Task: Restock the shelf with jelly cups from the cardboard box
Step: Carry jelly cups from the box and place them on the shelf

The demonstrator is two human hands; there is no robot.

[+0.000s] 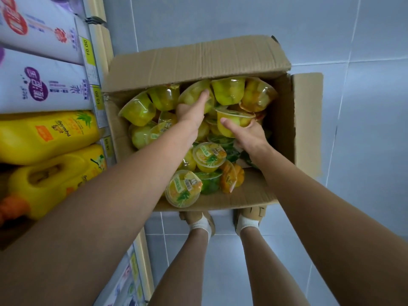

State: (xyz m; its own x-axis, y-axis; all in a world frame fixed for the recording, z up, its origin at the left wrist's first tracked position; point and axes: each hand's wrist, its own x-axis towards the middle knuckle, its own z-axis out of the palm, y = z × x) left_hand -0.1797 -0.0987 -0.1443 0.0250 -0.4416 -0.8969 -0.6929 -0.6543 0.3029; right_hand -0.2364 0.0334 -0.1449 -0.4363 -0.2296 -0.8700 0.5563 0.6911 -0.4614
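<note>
Head view: The box [198, 60] is sitting open on the floor [364, 40] at the centre, its flaps spreading toward 12 and 3 o'clock. Jelly cups [208, 156] are lying inside in a loose heap, yellow, green and orange, some on their sides and some lid up. The left hand [191, 112] is reaching in from 7 o'clock and gripping the back cup [192, 93], thumb lying across its side, the other fingers hidden behind it. The right hand [250, 138] is coming in from 5 o'clock and curling its fingers and thumb round the front cup [231, 121], which is standing lid up just beside the left hand. The shelf [97, 47] is running along 9 o'clock, touching the box, carrying white packs [39, 85] and yellow jugs [44, 133]. The person's shoes [198, 219] are showing at 6 o'clock, just beside the box's near wall.
</note>
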